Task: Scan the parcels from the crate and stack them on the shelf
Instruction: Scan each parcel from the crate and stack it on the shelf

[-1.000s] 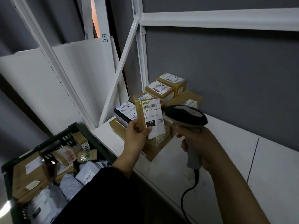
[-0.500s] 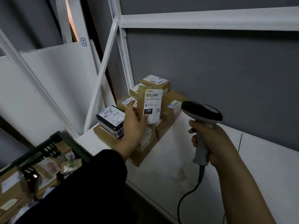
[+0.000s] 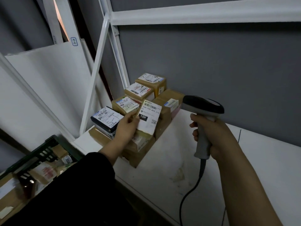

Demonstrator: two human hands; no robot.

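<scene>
At the centre of the frame the left hand (image 3: 128, 126), coming out of a black sleeve (image 3: 84, 185), holds a small brown cardboard parcel (image 3: 149, 118) with a white barcode label marked "15H". Its fingers (image 3: 132, 119) pinch the parcel's left edge, thumb on the label side, which faces the camera at a slight tilt. The parcel sits against the front of a pile of brown cardboard parcels (image 3: 143, 92) in the back corner of the white shelf board (image 3: 171, 160); whether it rests on the pile cannot be told. A black box with a white label (image 3: 106, 119) lies on the pile just left of the hand.

Right of centre the right hand (image 3: 213, 136) grips a grey handheld barcode scanner (image 3: 202, 106), fingers (image 3: 194, 133) curled round its handle. The scanner's head is near the parcel but apart from it. A black cable (image 3: 187, 196) hangs from the handle.

In the lower left a dark green plastic crate (image 3: 40, 152) holds more parcels, blurred.
</scene>
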